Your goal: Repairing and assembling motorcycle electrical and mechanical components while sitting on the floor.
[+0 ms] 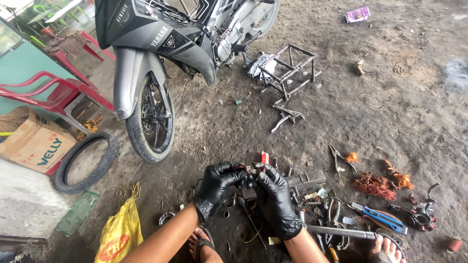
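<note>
Left hand [218, 187]: black-gloved, fingers curled, pinching the left end of the part.
Part [253, 169]: small, dark, held between both hands above the dirt floor [370, 107]; its kind cannot be told.
Axis: roughly left to right, hand to hand.
Right hand [276, 194]: black-gloved, fingertips closed on the right end.
Nearer hand: neither; both touch it.
Right of hands: pliers [380, 216], copper wire [375, 185].
</note>
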